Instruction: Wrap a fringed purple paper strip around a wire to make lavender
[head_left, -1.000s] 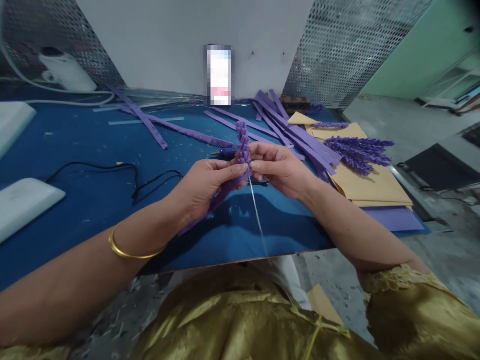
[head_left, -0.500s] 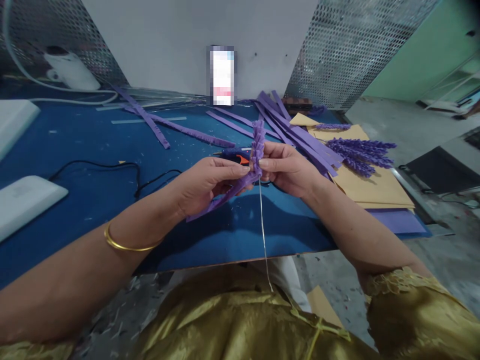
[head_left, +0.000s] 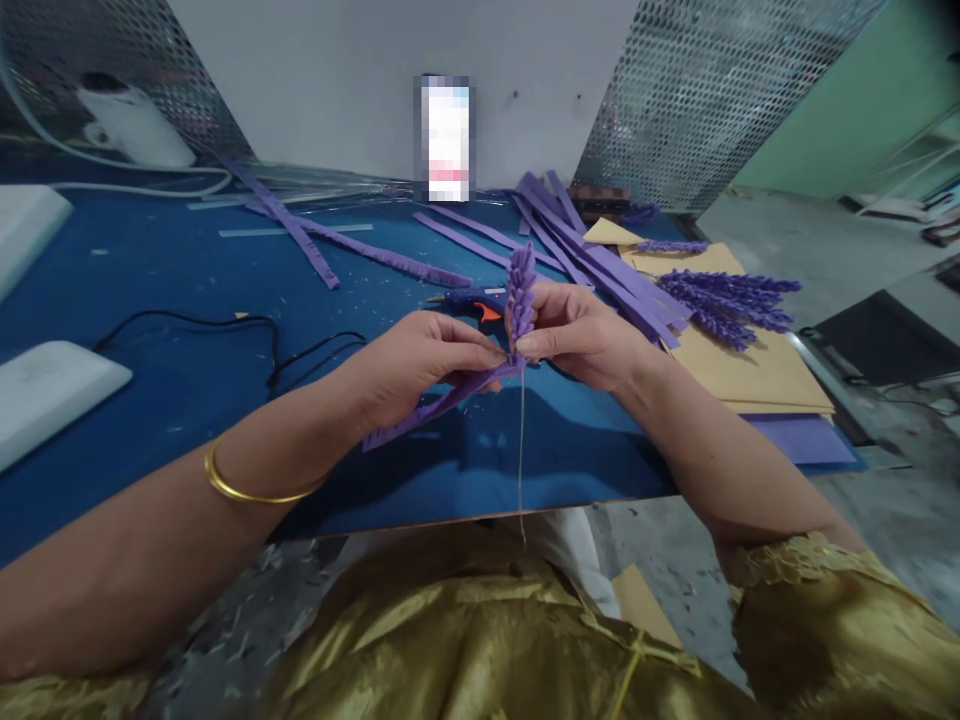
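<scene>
Both hands meet above the blue table [head_left: 187, 290]. My left hand [head_left: 416, 365] pinches a fringed purple strip [head_left: 427, 408] whose loose end trails down to the left. My right hand [head_left: 581, 335] holds a thin wire stem [head_left: 520, 450] just below the wound purple flower spike [head_left: 520, 290], which stands upright between my fingertips. The wire hangs straight down past the table's front edge. A blue glue gun [head_left: 472, 300] with an orange trigger lies on the table right behind my hands.
Several purple strips [head_left: 592, 255] lie at the back. Finished purple spikes [head_left: 724, 300] rest on tan paper [head_left: 750, 365] at the right. A black cable [head_left: 225, 325] crosses the left side near white foam blocks [head_left: 45, 385]. A phone [head_left: 445, 135] leans on the wall.
The spike and both hands have shifted slightly right and up. The strip's free end looks shorter as more of it sits wound on the wire. The glue gun has come into view behind.
</scene>
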